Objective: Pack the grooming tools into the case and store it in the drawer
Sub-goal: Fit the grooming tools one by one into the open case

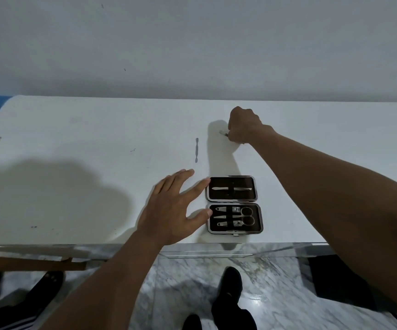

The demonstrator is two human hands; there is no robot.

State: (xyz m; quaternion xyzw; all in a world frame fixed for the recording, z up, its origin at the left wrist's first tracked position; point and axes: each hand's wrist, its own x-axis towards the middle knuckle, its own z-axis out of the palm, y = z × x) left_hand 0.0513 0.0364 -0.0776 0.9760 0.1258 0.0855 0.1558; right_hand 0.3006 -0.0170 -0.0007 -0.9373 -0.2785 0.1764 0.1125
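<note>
An open grooming case (234,229) with dark lining lies near the table's front edge. Its far half holds tweezers (231,188); its near half holds scissors (246,216) and clippers under straps. My left hand (171,210) rests flat with fingers spread, fingertips touching the case's left side. My right hand (243,126) reaches further back, fingers curled around a small metal tool (223,133) whose tip pokes out to the left at the table surface. A slim metal cuticle pusher (196,150) lies loose between the case and the far hand.
The white table (73,144) stands against a pale wall. Below its front edge a marble floor (192,277) shows, with my dark shoes and another person's dark shoes at the lower left. No drawer is visible.
</note>
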